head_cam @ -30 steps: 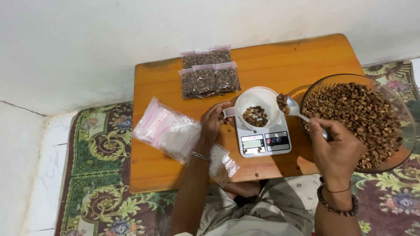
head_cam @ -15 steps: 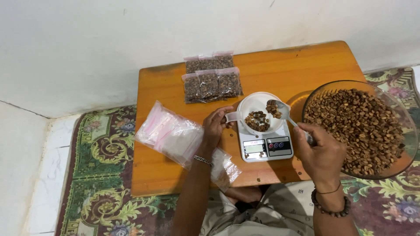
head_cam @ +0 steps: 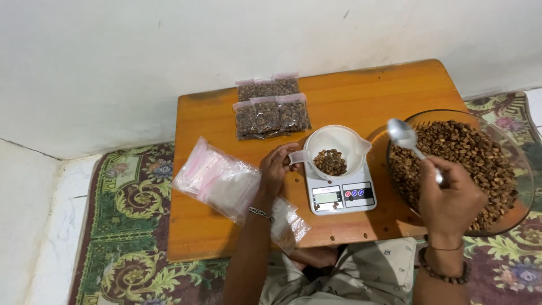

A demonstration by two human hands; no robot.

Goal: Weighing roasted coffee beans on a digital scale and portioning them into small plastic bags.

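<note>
My left hand (head_cam: 276, 168) grips the handle of a white measuring cup (head_cam: 337, 148) that stands on a small white digital scale (head_cam: 341, 195). A small heap of brown beans (head_cam: 330, 162) lies in the cup. My right hand (head_cam: 449, 199) holds a metal spoon (head_cam: 407, 140), its empty bowl raised over the left edge of a large glass bowl (head_cam: 522, 169) full of brown beans (head_cam: 463, 164). Everything rests on a low orange wooden table (head_cam: 361, 96).
Several filled zip bags of beans (head_cam: 270, 108) lie at the table's back. A stack of empty clear zip bags (head_cam: 217, 179) sits at the left, and one more empty bag (head_cam: 289, 225) lies under my left wrist. A patterned carpet (head_cam: 127, 226) surrounds the table; a white wall stands behind.
My right hand tipped a spoonful of beans into the cup, then drew the empty spoon back right over the glass bowl. The left hand stayed on the cup handle.
</note>
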